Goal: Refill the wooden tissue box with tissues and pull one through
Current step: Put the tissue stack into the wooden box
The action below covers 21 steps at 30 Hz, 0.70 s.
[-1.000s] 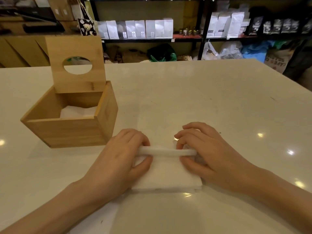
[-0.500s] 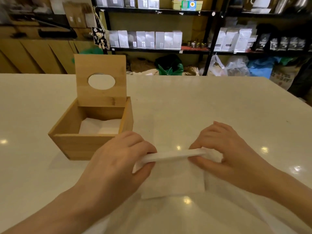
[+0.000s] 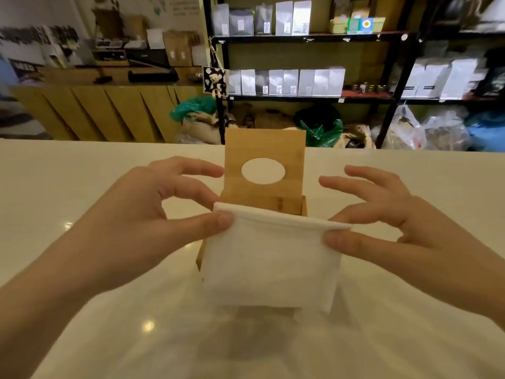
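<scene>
Above wooden box (image 3: 289, 206), tissues (image 3: 270, 263); labels illegible

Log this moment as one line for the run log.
left hand: pinches tissue stack | right hand: pinches stack | box lid: open

No lettering can be read with confidence. The dark sign (image 3: 26, 67) at the far left carries pale capitals that look like "NEED", blurred and cut short. The wall poster (image 3: 180, 8) above the counter bears lines of print too small to make out. The pale pouches (image 3: 287, 82) on the middle shelf and the bags (image 3: 292, 19) on the top shelf carry small labels, unreadable. The green box (image 3: 358, 25) on the top shelf shows a sun-like emblem, wording indistinct.
</scene>
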{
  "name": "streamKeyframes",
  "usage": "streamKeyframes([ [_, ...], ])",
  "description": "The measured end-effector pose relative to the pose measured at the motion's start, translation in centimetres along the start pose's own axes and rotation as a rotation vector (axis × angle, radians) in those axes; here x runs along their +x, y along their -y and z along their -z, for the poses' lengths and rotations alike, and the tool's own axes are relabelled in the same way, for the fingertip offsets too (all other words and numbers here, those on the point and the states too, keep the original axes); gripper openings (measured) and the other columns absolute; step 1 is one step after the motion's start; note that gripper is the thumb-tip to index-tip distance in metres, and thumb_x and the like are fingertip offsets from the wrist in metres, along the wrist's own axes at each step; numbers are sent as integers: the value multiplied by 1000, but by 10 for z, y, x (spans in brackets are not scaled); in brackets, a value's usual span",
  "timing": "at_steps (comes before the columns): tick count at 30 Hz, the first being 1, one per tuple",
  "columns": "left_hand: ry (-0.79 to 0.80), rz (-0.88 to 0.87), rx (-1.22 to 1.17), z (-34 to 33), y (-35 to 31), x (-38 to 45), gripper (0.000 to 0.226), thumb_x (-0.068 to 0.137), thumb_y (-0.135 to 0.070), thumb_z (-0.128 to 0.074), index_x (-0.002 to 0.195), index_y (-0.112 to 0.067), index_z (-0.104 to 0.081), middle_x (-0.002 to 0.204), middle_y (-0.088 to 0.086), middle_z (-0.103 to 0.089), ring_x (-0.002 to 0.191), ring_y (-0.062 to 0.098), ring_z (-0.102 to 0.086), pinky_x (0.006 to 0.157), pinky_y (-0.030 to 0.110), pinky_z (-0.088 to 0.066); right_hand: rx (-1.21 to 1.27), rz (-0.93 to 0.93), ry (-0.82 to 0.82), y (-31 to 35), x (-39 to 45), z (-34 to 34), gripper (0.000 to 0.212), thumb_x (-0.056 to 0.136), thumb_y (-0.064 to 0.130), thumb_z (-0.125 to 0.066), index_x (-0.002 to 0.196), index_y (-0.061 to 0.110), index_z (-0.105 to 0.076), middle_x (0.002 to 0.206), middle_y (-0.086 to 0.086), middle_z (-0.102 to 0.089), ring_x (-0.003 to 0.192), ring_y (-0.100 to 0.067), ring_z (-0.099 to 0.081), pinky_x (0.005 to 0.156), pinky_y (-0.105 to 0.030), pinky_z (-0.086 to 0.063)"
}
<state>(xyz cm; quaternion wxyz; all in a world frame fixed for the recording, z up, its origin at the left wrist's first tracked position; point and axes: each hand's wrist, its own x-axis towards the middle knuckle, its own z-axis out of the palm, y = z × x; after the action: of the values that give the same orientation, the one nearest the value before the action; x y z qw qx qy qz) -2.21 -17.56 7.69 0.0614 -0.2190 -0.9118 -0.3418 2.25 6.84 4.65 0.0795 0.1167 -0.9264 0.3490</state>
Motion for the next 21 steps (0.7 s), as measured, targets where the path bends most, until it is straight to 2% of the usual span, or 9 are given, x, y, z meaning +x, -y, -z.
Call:
streamKeyframes([
  [3,99,142,7,-2,15,23,14,63,-44,-67,68,-31,-71,119,-28,-49,125,1,-35,104,38,-28,-20,-92,22,3,22,-12,26,66,59,-51,72,41,-68,140,35,-30,135,10,-6,78,-21,-44],
  [4,129,173,34,-5,21,30,9,68,-37,-69,72,-29,-71,129,-21,-49,131,6,-30,108,42,-23,-42,-124,21,3,28,-16,22,66,56,-51,73,42,-67,144,30,-29,137,4,-5,89,-30,-44],
  [6,188,217,53,-12,32,42,5,71,-32,-70,74,-28,-71,139,-13,-44,135,11,-25,111,44,-21,-94,-186,28,2,37,-23,22,69,52,-53,78,40,-68,148,23,-27,137,3,-3,108,-48,-28],
  [7,213,226,54,-15,37,47,4,71,-32,-71,73,-29,-71,141,-12,-43,136,12,-24,112,46,-22,-117,-213,35,1,40,-25,21,72,49,-55,81,38,-70,148,20,-27,135,5,-3,113,-48,-16],
  [8,233,228,59,-17,41,51,3,71,-33,-71,71,-30,-70,142,-11,-42,137,12,-23,111,48,-24,-139,-235,45,0,43,-27,18,75,46,-57,83,36,-70,149,18,-27,135,6,-3,116,-46,-6],
  [10,260,218,90,-22,46,57,5,72,-34,-70,68,-32,-67,144,-11,-40,139,12,-18,110,49,-26,-167,-262,62,-1,47,-30,13,78,42,-60,84,36,-70,150,15,-28,137,3,-2,116,-39,4],
  [14,313,164,269,-30,46,65,11,76,-37,-66,67,-37,-60,149,-11,-28,142,14,-3,114,52,-12,-235,-320,78,2,54,-35,9,79,43,-59,80,39,-68,150,13,-29,140,-3,-1,115,-41,12],
  [17,372,170,374,-36,45,69,13,78,-35,-65,66,-35,-60,151,-9,-25,142,16,3,114,57,-6,-353,-360,127,6,60,-39,14,81,42,-59,86,36,-71,150,10,-31,141,-7,0,114,-44,15],
  [21,395,157,489,-45,46,71,8,81,-30,-62,75,-27,-67,148,-3,-32,142,19,5,109,62,-3,-516,-388,160,10,68,-46,19,85,35,-54,88,29,-72,134,5,-51,142,-16,-6,109,-49,18],
])
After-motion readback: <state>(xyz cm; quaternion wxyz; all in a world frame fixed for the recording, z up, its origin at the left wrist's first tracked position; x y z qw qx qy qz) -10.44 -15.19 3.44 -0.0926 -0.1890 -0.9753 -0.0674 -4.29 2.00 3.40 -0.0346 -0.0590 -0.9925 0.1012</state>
